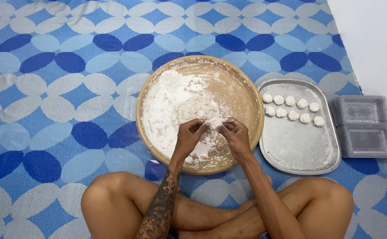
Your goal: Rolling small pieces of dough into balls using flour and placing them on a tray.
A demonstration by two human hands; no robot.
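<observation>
Both hands, left hand [190,134] and right hand [235,134], pinch a small dough lump [214,122] over the floury tan bowl [251,95]; loose grip could crumble it, or dusty fingers drop it short of the metal tray [299,152].

A single head-worn view is given, aimed steeply downward from above a seated person's crossed legs at the lower edge of the frame. The patterned blue mat [61,88] is seen at close range, filling most of the frame; a white wall strip is caught at upper right.
</observation>
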